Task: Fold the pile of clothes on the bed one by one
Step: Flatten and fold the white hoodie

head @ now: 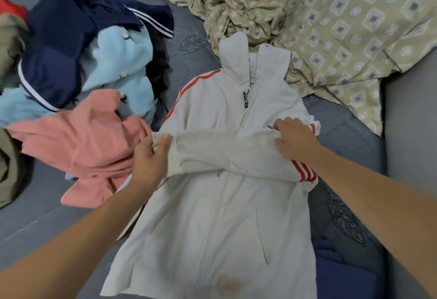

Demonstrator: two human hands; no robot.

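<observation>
I see the white hoodie (220, 204) flat on the bed (42, 218), its folded sleeve (224, 154) lying crosswise: my left hand (149, 161) pinches the cuff, my right hand (295, 138) presses the shoulder end with relaxed fingers.

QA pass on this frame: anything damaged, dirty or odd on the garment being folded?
Yes. The white hoodie has a brownish stain near its bottom hem, right of the zipper, so it looks soiled. Otherwise nothing odd: the left hand pinches the cuff of the sleeve folded across the chest.
</observation>
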